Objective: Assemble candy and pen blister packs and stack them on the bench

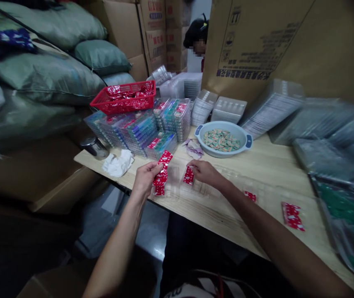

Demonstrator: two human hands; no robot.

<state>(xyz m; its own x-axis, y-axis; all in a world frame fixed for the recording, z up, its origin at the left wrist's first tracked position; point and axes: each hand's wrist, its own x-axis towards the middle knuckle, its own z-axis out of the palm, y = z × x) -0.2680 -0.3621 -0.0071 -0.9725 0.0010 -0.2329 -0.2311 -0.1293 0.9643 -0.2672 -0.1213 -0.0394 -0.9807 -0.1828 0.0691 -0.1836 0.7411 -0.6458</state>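
Observation:
My left hand (148,177) pinches several red printed packets (162,176) above a clear plastic tray (173,184) near the table's front edge. To its right, my right hand (203,171) has its fingers closed on one red packet (188,175), held over another clear tray. Beneath my right forearm, part of a red packet (250,195) shows in the row of trays. Farther right, one more red packet (292,215) lies in a clear tray. The contents of the packets cannot be made out.
Behind my hands stand stacks of filled clear trays (138,130), with a red basket (124,108) of packets on top. A blue-grey basin (223,152) holds small pieces. White tissue (118,163) and a metal cup (94,148) are left. A person (197,37) is behind a large carton (257,49).

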